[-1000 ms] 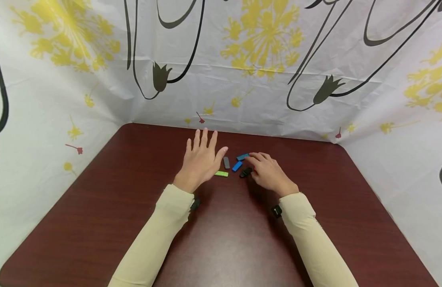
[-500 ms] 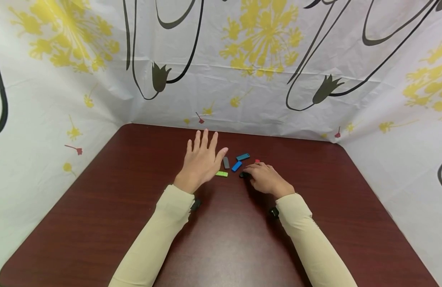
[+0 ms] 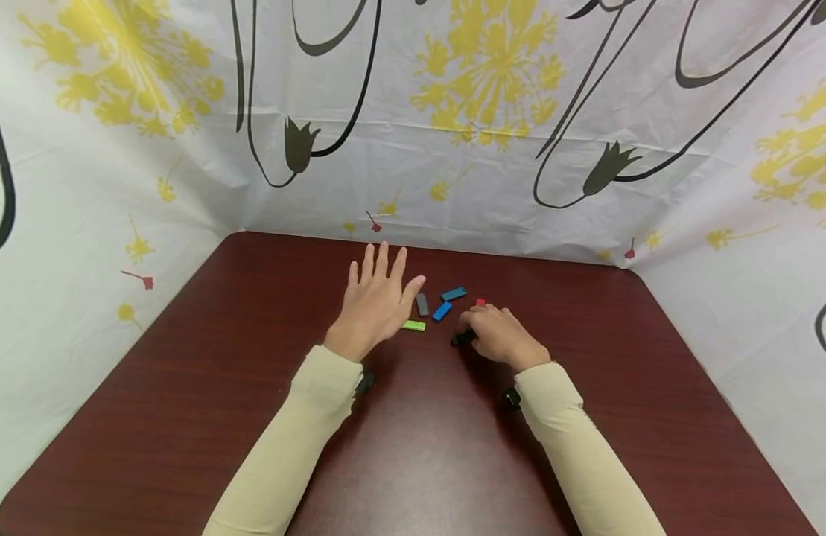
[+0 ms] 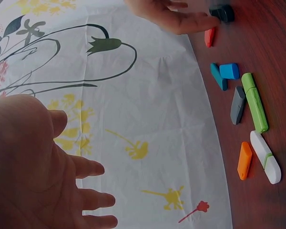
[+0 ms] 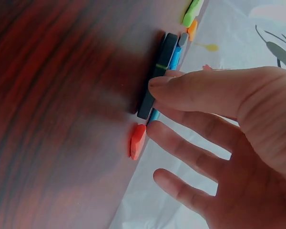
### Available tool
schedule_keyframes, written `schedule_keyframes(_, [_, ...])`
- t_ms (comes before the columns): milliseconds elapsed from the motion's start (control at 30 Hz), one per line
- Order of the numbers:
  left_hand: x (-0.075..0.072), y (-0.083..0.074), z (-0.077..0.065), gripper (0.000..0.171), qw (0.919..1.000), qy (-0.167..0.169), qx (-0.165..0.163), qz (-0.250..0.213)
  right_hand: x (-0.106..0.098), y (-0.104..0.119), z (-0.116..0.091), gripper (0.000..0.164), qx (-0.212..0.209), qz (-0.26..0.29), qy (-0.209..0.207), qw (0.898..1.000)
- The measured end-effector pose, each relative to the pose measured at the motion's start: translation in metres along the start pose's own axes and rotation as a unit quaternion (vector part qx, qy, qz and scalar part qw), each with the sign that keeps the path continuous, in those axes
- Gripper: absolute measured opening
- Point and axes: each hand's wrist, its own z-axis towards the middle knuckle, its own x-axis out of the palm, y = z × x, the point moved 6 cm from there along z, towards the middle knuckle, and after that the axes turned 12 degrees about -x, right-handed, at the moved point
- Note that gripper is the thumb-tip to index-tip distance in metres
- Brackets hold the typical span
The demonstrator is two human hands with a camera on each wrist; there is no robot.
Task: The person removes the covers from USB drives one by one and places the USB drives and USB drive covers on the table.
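In the right wrist view, my right hand (image 3: pixel 501 336) pinches a black USB stick (image 5: pixel 165 55) between thumb and index finger, while the other fingers extend loosely. A red USB stick (image 3: pixel 480 301) lies just beyond that hand. Left of it on the table are a teal stick (image 3: pixel 453 294), a blue one (image 3: pixel 442 311), a grey one (image 3: pixel 422 304) and a light green one (image 3: pixel 415 325). My left hand (image 3: pixel 372 309) is held palm down with its fingers spread, holding nothing. The left wrist view also shows a white stick (image 4: pixel 265 157) and an orange one (image 4: pixel 245 161), both hidden under the left hand in the head view.
The dark reddish-brown table (image 3: pixel 413 447) has rounded far corners. A white sheet (image 3: pixel 399 186) printed with yellow flowers and dark stems hangs around its back and sides. Each wrist wears a small black device (image 3: pixel 512 398) by the cuff.
My right hand has moved from near the teal and red sticks down to the black stick, taken hold of it and shifted it slightly toward me. The left hand stays in place.
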Motion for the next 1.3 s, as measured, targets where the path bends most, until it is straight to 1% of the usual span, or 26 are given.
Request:
schedule_keyframes(233, [0.000, 0.000, 0.000, 0.073, 1.0000, 0.001, -0.001, -0.001, 0.002, -0.002, 0.000, 0.023, 0.000, 0.008, 0.005, 1.000])
schedule_keyframes(433, [0.000, 0.000, 0.000, 0.072, 1.0000, 0.001, -0.001, -0.001, 0.004, -0.004, -0.001, 0.019, 0.024, 0.044, 0.026, 0.998])
schedule_keyframes(533, [-0.001, 0.001, 0.000, 0.071, 1.0000, 0.000, -0.001, 0.002, 0.000, -0.006, -0.003, 0.019, 0.031, 0.049, 0.020, 0.998])
schedule_keyframes(600, [-0.002, 0.001, -0.001, 0.071, 1.0000, -0.004, 0.000, 0.003, -0.007, -0.007, -0.005, 0.020, 0.032, 0.049, 0.002, 0.998])
schedule_keyframes(667, [-0.004, 0.000, -0.001, 0.071, 1.0000, -0.009, 0.002, -0.001, -0.016, -0.007, -0.009, 0.020, 0.033, 0.052, -0.025, 0.998])
schedule_keyframes(800, [-0.008, -0.001, -0.001, 0.070, 0.9997, -0.021, 0.006, -0.010, -0.036, -0.008, -0.016, 0.020, 0.045, 0.064, -0.074, 0.994])
schedule_keyframes(900, [-0.009, -0.002, -0.001, 0.068, 0.9995, -0.026, 0.008, -0.015, -0.047, -0.008, -0.019, 0.019, 0.049, 0.067, -0.096, 0.992])
schedule_keyframes(1000, [-0.010, -0.004, -0.001, 0.066, 0.9994, -0.029, 0.016, -0.014, -0.054, -0.005, -0.020, 0.019, 0.041, 0.065, -0.118, 0.990])
schedule_keyframes(1100, [-0.010, -0.008, -0.002, 0.065, 0.9987, -0.033, 0.036, -0.010, -0.061, -0.001, -0.020, 0.019, 0.029, 0.057, -0.143, 0.988])
schedule_keyframes(1200, [-0.010, -0.014, -0.003, 0.063, 0.9964, -0.047, 0.071, -0.003, -0.068, 0.005, -0.020, 0.021, 0.014, 0.045, -0.170, 0.984])
schedule_keyframes(1300, [-0.011, -0.021, -0.006, 0.063, 0.9922, -0.061, 0.109, 0.002, -0.074, 0.011, -0.020, 0.021, 0.001, 0.030, -0.196, 0.980])
